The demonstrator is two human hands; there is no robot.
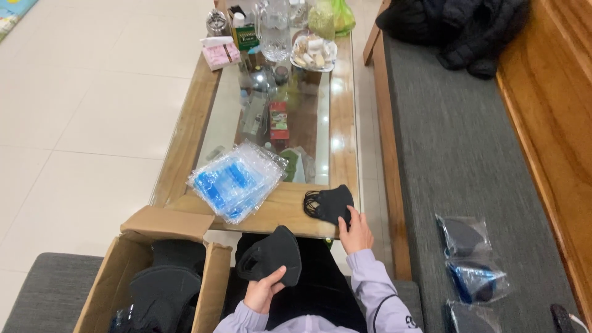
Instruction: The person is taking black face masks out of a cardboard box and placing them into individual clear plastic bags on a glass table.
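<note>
Left hand (262,295), lower centre: clamped on folded black fabric face mask (271,256) over lap | Right hand (356,233): fingers apart, flat on small stack of black masks (328,203) at near edge of glass-topped wooden table (185,148) | Best pinching one mask only, lifting straight | Clear plastic packets with blue print (237,179) just left; open cardboard box (111,271) lower left; grey bench cushion (456,154) open at right
</note>
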